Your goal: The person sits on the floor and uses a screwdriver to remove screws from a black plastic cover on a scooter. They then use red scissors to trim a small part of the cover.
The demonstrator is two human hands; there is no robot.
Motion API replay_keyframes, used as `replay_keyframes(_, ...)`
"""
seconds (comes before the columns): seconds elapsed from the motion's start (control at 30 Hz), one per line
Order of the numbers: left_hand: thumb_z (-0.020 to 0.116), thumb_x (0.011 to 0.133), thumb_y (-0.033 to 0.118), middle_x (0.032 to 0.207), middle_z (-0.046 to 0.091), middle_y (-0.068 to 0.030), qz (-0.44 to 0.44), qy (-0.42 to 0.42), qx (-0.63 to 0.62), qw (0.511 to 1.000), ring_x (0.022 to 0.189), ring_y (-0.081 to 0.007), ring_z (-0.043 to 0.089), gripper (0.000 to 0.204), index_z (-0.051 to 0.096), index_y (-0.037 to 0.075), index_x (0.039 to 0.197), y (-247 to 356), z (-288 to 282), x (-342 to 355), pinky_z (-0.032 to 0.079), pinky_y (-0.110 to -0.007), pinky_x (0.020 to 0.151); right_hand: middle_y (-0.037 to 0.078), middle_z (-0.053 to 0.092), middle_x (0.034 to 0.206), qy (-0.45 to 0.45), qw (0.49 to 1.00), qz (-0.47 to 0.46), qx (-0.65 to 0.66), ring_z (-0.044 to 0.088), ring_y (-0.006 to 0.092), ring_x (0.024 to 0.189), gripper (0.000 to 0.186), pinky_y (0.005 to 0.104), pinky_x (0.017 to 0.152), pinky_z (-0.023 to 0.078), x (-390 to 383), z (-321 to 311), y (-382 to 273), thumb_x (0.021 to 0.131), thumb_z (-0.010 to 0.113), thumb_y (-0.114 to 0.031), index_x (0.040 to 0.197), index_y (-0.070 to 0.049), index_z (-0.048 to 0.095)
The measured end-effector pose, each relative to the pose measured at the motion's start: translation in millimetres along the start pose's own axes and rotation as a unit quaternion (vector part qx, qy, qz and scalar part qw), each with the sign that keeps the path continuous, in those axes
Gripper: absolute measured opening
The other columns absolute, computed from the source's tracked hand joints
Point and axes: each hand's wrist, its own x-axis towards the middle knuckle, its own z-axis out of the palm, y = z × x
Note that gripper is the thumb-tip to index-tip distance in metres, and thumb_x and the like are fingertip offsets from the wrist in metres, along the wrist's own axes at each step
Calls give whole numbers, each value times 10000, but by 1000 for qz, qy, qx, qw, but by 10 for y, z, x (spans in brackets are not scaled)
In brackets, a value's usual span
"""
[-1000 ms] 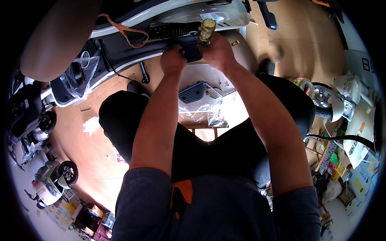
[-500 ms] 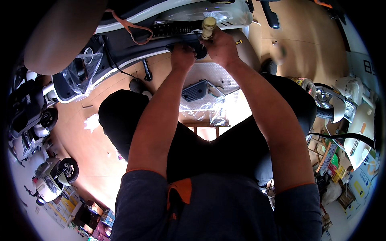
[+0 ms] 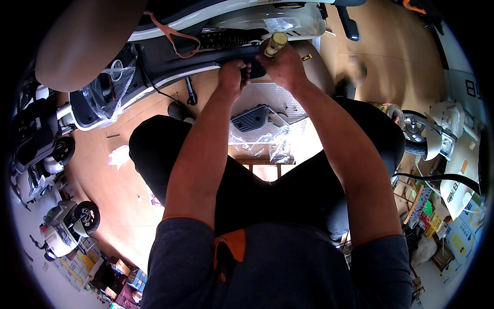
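Observation:
My right hand [image 3: 284, 68] is closed around the stubby, pale yellow handle of a screwdriver [image 3: 278, 42], its butt end tilted up and to the right. The shaft is hidden by the hand. Beside it, my left hand [image 3: 234, 78] rests against the dark lower side of a white and black scooter [image 3: 195, 63]. Its fingers are curled in; whatever they grip is hidden. Both hands work close together at a dark recess in the scooter's edge, below a black spring-like part [image 3: 231, 38].
Under my forearms, a black ribbed footrest-like part [image 3: 250, 119] lies on bubble wrap [image 3: 257, 93], near crumpled clear plastic [image 3: 280, 147]. A tan seat [image 3: 85, 46], an orange strap [image 3: 175, 40] and a plastic bag [image 3: 105, 92] are at left. Other scooters [image 3: 67, 229] stand around.
The screwdriver handle has tipped further right as my right hand turned. My left hand has rolled slightly, showing more of its curled fingertips. The whole view has shifted a little.

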Motion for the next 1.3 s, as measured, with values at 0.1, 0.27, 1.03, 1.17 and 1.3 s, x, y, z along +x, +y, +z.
replay_keyframes(0.1, 656, 906, 205, 959, 744, -113, 285, 47, 301, 909, 839, -266, 710, 224, 715, 33, 1037, -178, -256, 268, 580, -389, 745, 198, 740, 1075, -25, 1000, 4, 17, 695, 409, 1025, 323, 475, 867, 560, 23, -38, -205, 867, 765, -186, 1150, -66, 667)
replay_keyframes(0.27, 696, 909, 269, 1068, 772, -129, 371, 107, 528, 757, 981, -319, 741, 281, 727, 128, 1150, -289, 143, 119, 578, -444, 842, 198, 741, 1007, 25, 994, 17, 106, 701, 405, 970, 271, 467, 843, 565, 7, 70, 86, 872, 763, -182, 1102, -57, 694)
replay_keyframes(1.03, 695, 945, 309, 1022, 765, -107, 278, 127, 687, 659, 980, -328, 729, 162, 764, 192, 1032, -127, 511, 43, 577, -457, 832, 204, 729, 1033, 32, 998, 47, 11, 690, 434, 989, 244, 516, 840, 550, -152, -381, 87, 857, 733, -196, 1059, -63, 707)
replay_keyframes(1.17, 686, 959, 301, 1015, 770, -107, 282, 138, 676, 667, 972, -326, 732, 157, 756, 186, 1039, -109, 473, 61, 573, -445, 828, 205, 733, 1073, -44, 986, 128, -94, 692, 425, 1018, 219, 512, 857, 554, -335, -382, 380, 865, 686, -183, 1046, -62, 699)
replay_keyframes(1.3, 677, 958, 280, 1025, 762, -134, 303, 152, 606, 720, 967, -348, 726, 152, 748, 174, 1040, -79, 423, 44, 568, -467, 819, 205, 751, 1110, -282, 907, 229, -213, 724, 373, 1063, 311, 463, 913, 573, -710, -50, 1030, 805, 664, -110, 1096, -79, 771)
